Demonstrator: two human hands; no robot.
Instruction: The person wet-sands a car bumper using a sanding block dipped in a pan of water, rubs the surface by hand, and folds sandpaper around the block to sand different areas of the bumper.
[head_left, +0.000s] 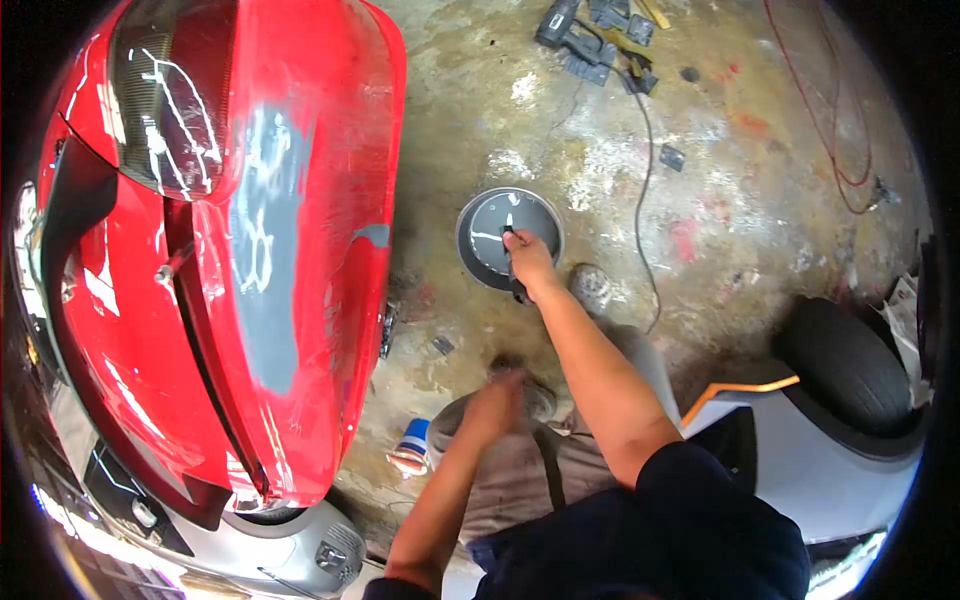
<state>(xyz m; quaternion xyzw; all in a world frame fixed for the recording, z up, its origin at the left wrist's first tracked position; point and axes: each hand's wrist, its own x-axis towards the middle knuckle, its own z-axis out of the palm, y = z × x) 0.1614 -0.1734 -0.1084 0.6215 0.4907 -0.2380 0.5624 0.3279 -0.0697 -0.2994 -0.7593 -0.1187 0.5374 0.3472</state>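
Note:
My right hand (530, 262) is closed around a dark-handled tool (512, 262) with a pale pointed tip, above a round grey bowl (558, 232) on the floor. The bowl holds dark liquid with bright reflections. My left hand (497, 405) is over my lap, near my knee, smeared by motion; its fingers and anything in them cannot be made out. To the left stands a red car body part (345, 120) with a long grey patch (268, 250) on its surface and a dark lamp beside it.
Power tools (575, 40) lie at the top, with a cable (645, 190) running down the floor. A blue and white container (412, 445) stands left of my knee. A tyre (845, 360) and a silver panel (840, 490) are at the right. A red hose (835, 150) lies upper right.

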